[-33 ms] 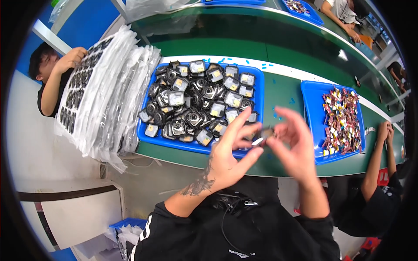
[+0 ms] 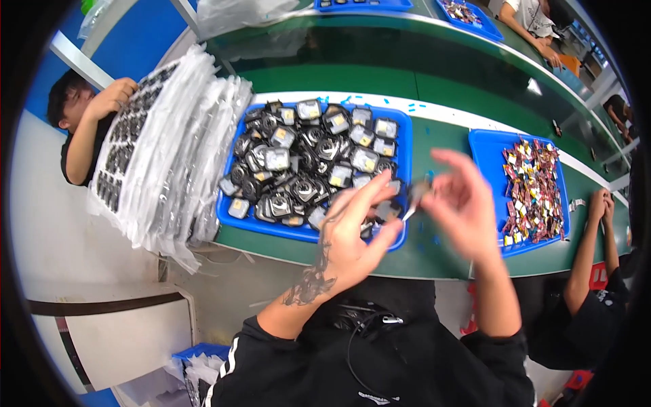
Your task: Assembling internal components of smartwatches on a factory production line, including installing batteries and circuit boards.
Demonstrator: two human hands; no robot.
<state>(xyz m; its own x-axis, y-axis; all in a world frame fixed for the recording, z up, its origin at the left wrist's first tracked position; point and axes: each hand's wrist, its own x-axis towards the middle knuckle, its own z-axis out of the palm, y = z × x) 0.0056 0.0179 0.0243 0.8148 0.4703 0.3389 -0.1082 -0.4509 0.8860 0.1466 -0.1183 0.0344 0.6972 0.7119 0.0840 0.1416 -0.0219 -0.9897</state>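
My right hand [image 2: 464, 203] pinches a small dark part [image 2: 420, 192] between thumb and fingertips, blurred by motion; its kind cannot be made out. A thin whitish strip [image 2: 409, 213] shows just below the part, close to my left thumb. My left hand [image 2: 349, 234], tattooed at the wrist, has thumb and index finger spread apart over the near right corner of a blue tray [image 2: 316, 235]. Many black casings [image 2: 277, 159] with clear or greyish square windows and round rings are heaped in that tray. Some near my left fingers are partly hidden.
Right of my hands, a second blue tray [image 2: 489, 197] holds small reddish parts [image 2: 532, 190] with white and yellow bits. Plastic-wrapped sheets [image 2: 166, 149] stack up at left, where a person's hand [image 2: 112, 98] touches them. Another person's hands [image 2: 601, 205] rest on the green bench [image 2: 441, 261].
The small dark part has moved up and slightly right with my right hand, away from my left thumb. My left fingers have spread apart.
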